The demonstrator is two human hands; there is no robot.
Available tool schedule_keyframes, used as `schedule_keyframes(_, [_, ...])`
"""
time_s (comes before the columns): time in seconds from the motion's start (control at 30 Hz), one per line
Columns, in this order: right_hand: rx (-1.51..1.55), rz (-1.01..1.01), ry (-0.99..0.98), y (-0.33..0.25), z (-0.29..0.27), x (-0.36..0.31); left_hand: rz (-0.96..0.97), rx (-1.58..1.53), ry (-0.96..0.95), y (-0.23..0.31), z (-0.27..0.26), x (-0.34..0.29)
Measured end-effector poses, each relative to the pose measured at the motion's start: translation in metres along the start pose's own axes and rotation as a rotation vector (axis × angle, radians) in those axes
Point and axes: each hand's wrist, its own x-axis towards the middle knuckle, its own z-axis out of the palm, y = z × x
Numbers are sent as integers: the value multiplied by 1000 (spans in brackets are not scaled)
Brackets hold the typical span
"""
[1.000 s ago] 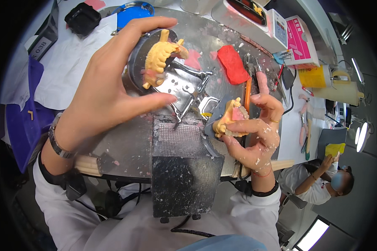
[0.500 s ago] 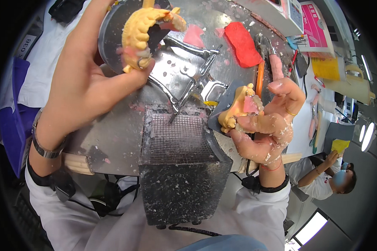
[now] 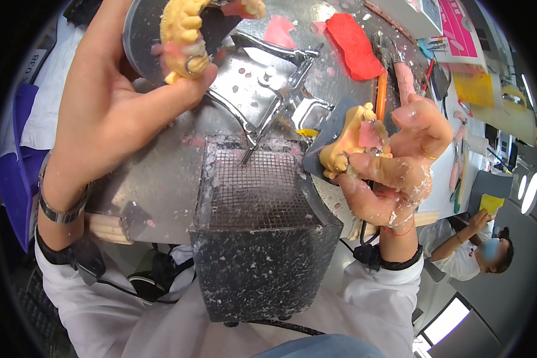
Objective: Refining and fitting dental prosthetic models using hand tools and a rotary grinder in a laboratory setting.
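Note:
At upper left my left hand (image 3: 110, 113) grips a yellow dental cast (image 3: 188, 30) on a dark round base, the thumb along its lower end. Pink wax, pale false teeth and a wire clasp show on this cast. To the right, my right hand (image 3: 409, 158) has its thumb and index finger closed at the edge of a smaller yellow dental cast (image 3: 345, 138) with a dark base. It bears pink wax (image 3: 371, 135) with teeth set in it. White crumbs stick to the right fingers. Between the casts a shiny metal articulator (image 3: 274, 110) lies on the metal tabletop.
A black dust box with a mesh top (image 3: 256, 185) juts from the bench edge. Red wax (image 3: 355, 48), pink wax pieces (image 3: 278, 31) and an orange-handled tool (image 3: 381, 89) lie beyond. Cartons stand at the far right. Another person (image 3: 468, 250) sits to the right.
The left hand and its cast have shifted slightly up and left in the picture. The right hand and its cast appear farther right and up, as do the bench items beside them. Both grips look the same.

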Motion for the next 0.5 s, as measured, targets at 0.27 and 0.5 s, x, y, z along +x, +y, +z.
schedule_keyframes(0.27, [-10,-43,-25,1,-2,2,-9,-11,-10,0,-2,-2])
schedule_keyframes(0.5, [-41,-53,-3,2,-1,2,-20,-29,-16,1,-4,0])
